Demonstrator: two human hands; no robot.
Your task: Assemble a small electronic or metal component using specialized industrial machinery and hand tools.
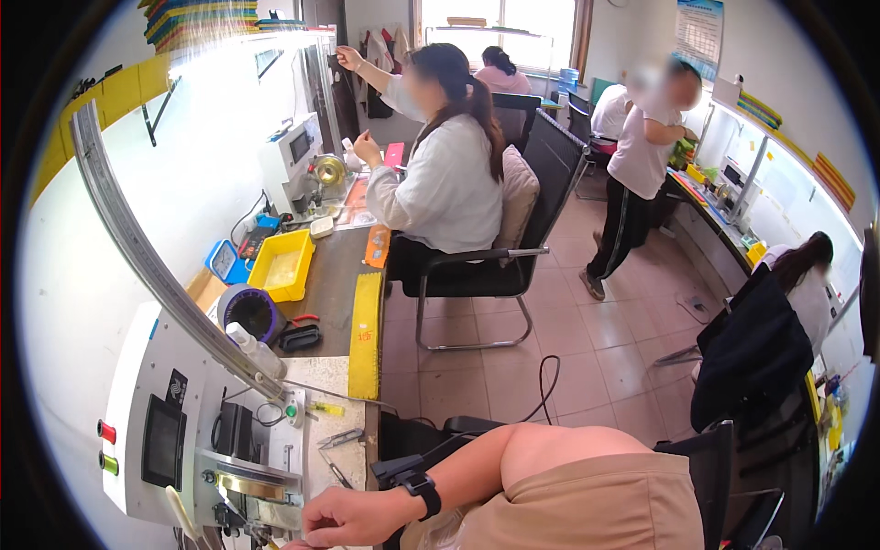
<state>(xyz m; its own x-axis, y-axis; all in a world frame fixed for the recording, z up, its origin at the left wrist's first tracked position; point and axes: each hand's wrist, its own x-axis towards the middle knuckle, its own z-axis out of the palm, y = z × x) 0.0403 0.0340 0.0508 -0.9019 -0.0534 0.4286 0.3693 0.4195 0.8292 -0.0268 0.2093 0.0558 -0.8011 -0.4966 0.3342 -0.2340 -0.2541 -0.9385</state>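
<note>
My right hand (357, 516), with a black strap on its wrist, is at the lower edge beside the bench machine. Its fingers are curled together; what they pinch, if anything, is hidden. A sliver of skin at the lower edge may be my left hand (294, 544); its fingers are cut off. Close to the hands is a white bench machine (137, 412) with a dark screen (165, 440) and a brass-coloured wheel (247, 486). Tweezers (341, 438) and another thin metal tool (337, 474) lie on the pale bench top just beyond my right hand.
A metal post (156, 257) slants over the bench. Beyond it are a white bottle (252, 348), a purple-rimmed round container (249, 313) and a yellow tray (281, 264). A co-worker (454, 174) sits farther along; another person (642, 156) stands across the aisle. A cable (550, 385) loops behind my arm.
</note>
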